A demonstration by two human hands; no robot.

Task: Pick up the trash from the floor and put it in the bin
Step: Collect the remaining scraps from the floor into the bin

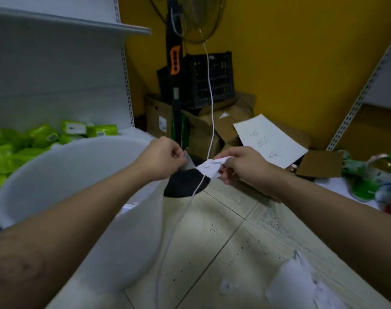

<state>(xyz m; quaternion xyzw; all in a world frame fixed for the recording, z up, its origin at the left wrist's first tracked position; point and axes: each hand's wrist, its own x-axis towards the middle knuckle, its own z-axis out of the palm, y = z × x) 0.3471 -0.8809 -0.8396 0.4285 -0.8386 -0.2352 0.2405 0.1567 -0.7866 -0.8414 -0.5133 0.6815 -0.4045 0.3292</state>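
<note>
My right hand (241, 166) pinches the paper scrap (209, 167); left hand (165, 157) pinches its gray end; the bin (63, 166) sits lower left (left hand nearer).

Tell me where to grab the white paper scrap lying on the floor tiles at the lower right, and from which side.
Take the white paper scrap by its upper end, where a crumpled tip sticks up off the tiles, coming down from above with the right hand. The rest seems to lie flat, offering little edge to pinch.

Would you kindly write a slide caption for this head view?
Both hands, left hand and right hand, pinch a white paper scrap beside the white bin.
</note>
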